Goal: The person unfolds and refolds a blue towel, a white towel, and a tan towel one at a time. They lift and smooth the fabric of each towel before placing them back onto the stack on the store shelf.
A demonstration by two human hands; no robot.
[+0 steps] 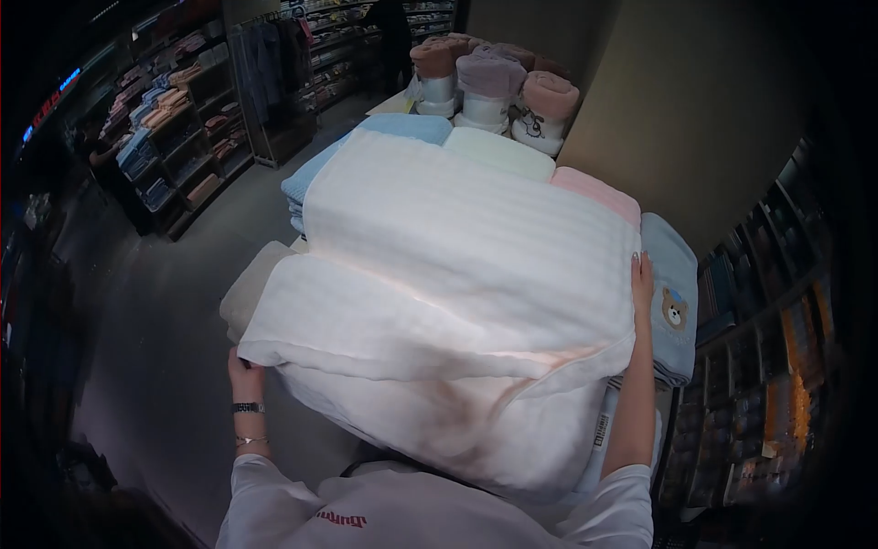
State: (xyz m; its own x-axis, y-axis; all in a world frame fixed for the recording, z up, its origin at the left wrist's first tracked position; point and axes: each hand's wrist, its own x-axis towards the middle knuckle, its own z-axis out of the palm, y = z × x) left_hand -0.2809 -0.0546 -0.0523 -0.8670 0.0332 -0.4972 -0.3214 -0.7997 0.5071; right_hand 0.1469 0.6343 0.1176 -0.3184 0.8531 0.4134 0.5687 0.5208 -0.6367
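A large white blanket (466, 220) with a faint striped weave lies spread and partly folded in front of me, its near part rumpled. At its near left corner, my left hand (243, 368) is closed on the fabric; a dark watch and a thin bracelet are on that wrist. Along the right edge rests my right hand (643, 279), its fingers stretched out against the cloth. Under the blanket's far side show a blue folded stack (402, 126), a pale green one (498, 152) and a pink one (599, 194).
A grey-blue folded blanket with a bear patch (672, 274) lies at the right. Behind stand rolled blankets (489, 78) beside a beige wall or pillar (695, 110). A beige folded piece (251, 288) is at the left. Shelves (187, 137) and people stand across the aisle.
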